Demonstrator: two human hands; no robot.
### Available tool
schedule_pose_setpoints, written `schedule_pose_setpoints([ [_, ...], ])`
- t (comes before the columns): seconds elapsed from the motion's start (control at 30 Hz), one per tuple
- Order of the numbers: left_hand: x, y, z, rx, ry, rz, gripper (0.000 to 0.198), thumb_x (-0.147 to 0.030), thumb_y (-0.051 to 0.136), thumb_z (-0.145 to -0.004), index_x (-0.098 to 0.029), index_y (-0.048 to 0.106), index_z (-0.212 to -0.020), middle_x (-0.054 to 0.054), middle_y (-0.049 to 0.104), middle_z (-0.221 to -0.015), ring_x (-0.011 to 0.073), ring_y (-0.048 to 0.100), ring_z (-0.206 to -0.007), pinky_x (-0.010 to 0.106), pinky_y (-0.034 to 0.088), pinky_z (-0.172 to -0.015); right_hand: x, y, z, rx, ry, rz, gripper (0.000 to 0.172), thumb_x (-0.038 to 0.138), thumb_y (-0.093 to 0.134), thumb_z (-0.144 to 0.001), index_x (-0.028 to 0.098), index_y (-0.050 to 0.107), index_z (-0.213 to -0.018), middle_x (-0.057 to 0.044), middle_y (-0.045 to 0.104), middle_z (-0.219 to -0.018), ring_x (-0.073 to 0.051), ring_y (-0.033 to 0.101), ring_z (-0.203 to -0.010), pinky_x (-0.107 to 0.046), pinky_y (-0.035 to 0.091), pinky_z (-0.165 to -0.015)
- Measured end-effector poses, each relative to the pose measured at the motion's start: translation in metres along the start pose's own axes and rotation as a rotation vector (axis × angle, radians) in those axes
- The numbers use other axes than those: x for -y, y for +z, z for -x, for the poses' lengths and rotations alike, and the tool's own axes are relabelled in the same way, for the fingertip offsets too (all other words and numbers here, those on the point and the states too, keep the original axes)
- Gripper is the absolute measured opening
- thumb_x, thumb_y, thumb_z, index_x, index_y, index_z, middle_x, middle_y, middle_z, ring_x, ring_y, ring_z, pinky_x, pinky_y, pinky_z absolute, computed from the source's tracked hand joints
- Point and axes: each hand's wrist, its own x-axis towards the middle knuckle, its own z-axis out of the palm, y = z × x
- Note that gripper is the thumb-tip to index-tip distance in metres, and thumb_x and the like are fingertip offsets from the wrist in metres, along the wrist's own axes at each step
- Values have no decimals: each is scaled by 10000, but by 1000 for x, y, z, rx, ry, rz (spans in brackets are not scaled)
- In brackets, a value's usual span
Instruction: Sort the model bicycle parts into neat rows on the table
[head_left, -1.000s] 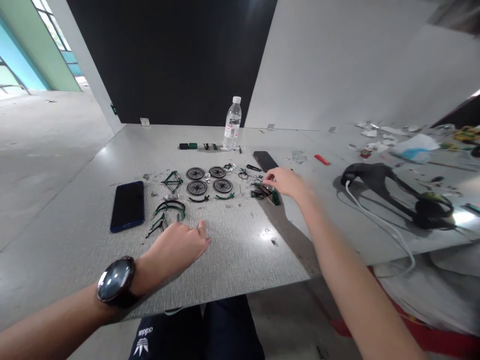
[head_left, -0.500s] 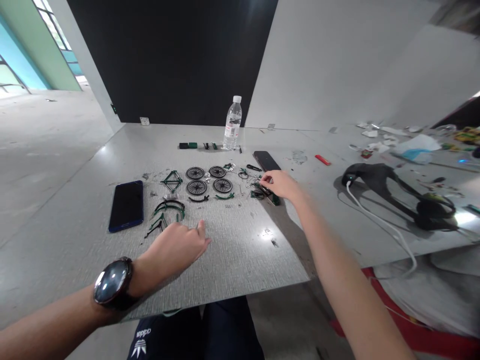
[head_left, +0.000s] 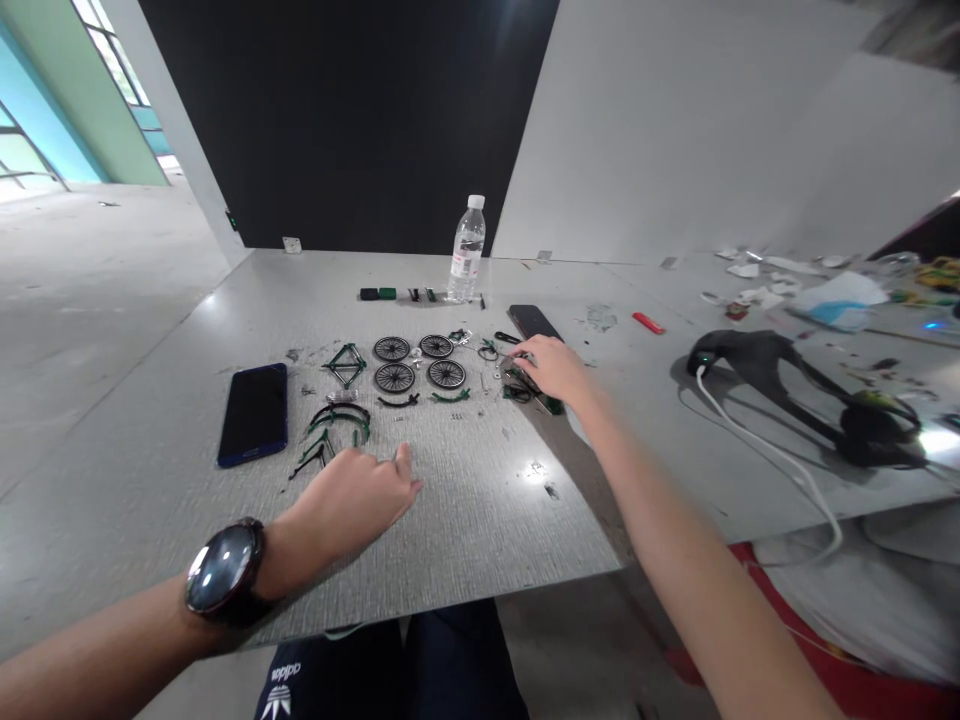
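Observation:
Small model bicycle parts lie spread on the grey table (head_left: 465, 520): several black wheels (head_left: 420, 362), a green frame triangle (head_left: 345, 364), curved green and black fenders (head_left: 341, 415). My right hand (head_left: 551, 368) reaches out over a cluster of small green and black parts (head_left: 517, 385), its fingertips touching them; whether it grips one I cannot tell. My left hand (head_left: 356, 495), with a dark watch (head_left: 225, 575) on the wrist, rests on the table just in front of the fenders, fingers loosely curled, holding nothing.
A dark blue phone (head_left: 255, 412) lies at the left, another black phone (head_left: 534, 321) beyond my right hand. A water bottle (head_left: 466, 250) stands at the back. Black headphones (head_left: 817, 395) with a white cable (head_left: 780, 460), a red lighter (head_left: 645, 322) and scattered litter are at the right.
My right hand has slid a little left and farther onto the small parts cluster. My left hand has stayed put.

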Motion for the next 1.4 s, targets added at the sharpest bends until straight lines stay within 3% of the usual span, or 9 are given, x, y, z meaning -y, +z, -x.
schedule_pose_setpoints([
  [0.1,0,-2,0,7,4,2,461,-281,454,-1074,12,553,-1416,71,689,-628,200,667,-512,304,385,-445,3,-6,1,1,11,8,276,277,498,-988,224,740,-1110,-117,698,-1178,-295,611,-1071,-425,473,-862],
  [0.23,0,-3,0,19,7,1,461,-282,461,-1072,16,556,-1411,69,689,-623,201,677,-528,306,401,-463,22,-21,8,8,-122,-127,251,337,505,-1001,247,734,-1053,-93,723,-1090,-258,632,-987,-395,476,-800],
  [0.47,-1,-1,-1,30,2,-17,480,-286,434,-1076,29,542,-1420,78,696,-633,224,691,-549,315,400,-462,52,-25,18,163,-246,-210,155,281,589,-962,254,708,-866,-57,723,-979,-229,634,-918,-382,476,-801],
  [1.03,0,3,0,-5,9,-2,465,-280,453,-1071,13,553,-1417,71,692,-627,203,656,-494,305,373,-429,31,-16,17,108,-130,-229,130,324,601,-935,247,691,-881,-71,715,-951,-226,640,-850,-381,492,-733],
  [1.17,-1,0,0,-3,-3,-15,469,-289,461,-1069,12,556,-1416,68,696,-628,207,666,-505,313,387,-431,19,-14,13,12,-28,-217,122,321,599,-932,234,684,-943,-81,718,-949,-230,646,-849,-373,482,-730],
  [1.3,-1,-1,0,1,-1,-25,465,-285,455,-1071,24,565,-1402,64,679,-594,211,669,-504,314,388,-430,8,-6,3,-85,32,-126,250,288,504,-968,206,702,-1096,-118,712,-1021,-275,631,-1000,-421,486,-847],
  [1.4,-1,-1,0,-3,7,-29,455,-271,459,-1069,21,566,-1401,77,697,-621,203,676,-514,307,383,-433,6,2,-4,-82,18,-62,422,211,370,-994,204,693,-1265,-143,671,-1245,-307,584,-1152,-475,463,-952],
])
